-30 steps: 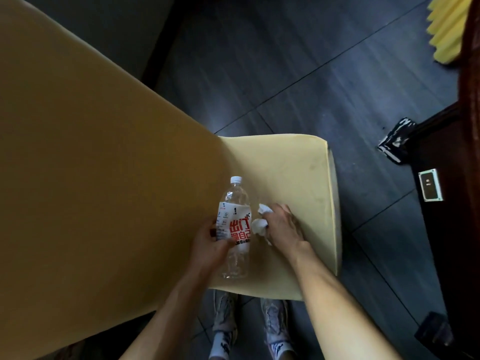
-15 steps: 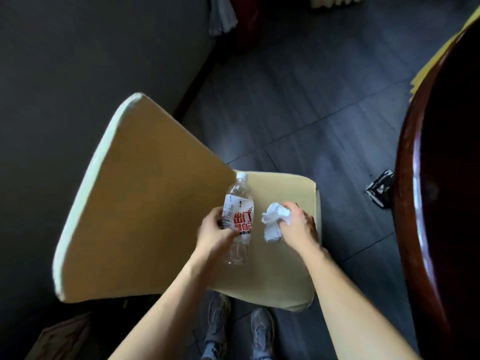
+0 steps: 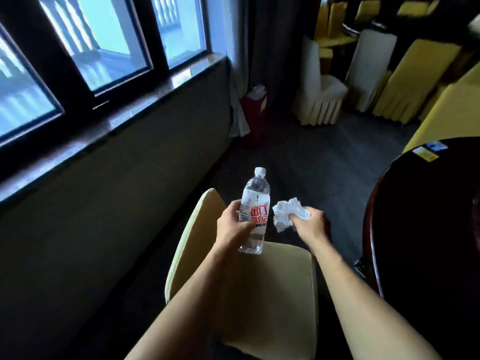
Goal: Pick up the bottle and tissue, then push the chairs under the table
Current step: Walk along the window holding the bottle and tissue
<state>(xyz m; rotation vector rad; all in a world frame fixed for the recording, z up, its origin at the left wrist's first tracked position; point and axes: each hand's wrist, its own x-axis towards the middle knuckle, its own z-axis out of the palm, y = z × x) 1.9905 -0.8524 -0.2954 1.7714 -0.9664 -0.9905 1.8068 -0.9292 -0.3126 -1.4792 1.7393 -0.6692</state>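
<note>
Above the yellow chair seat — left hand wrapped around the clear bottle, upright, white cap on top. Right hand pinches the crumpled white tissue just beside it. Dark round surface at right.

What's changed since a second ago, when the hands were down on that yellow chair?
The left hand has lifted the bottle off the chair seat, and the right hand has raised the crumpled tissue it was gathering there; both are now held above the seat. The view has tilted up toward the window. Unchanged: each hand keeps its grip, and the chair stays beside the dark table.
</note>
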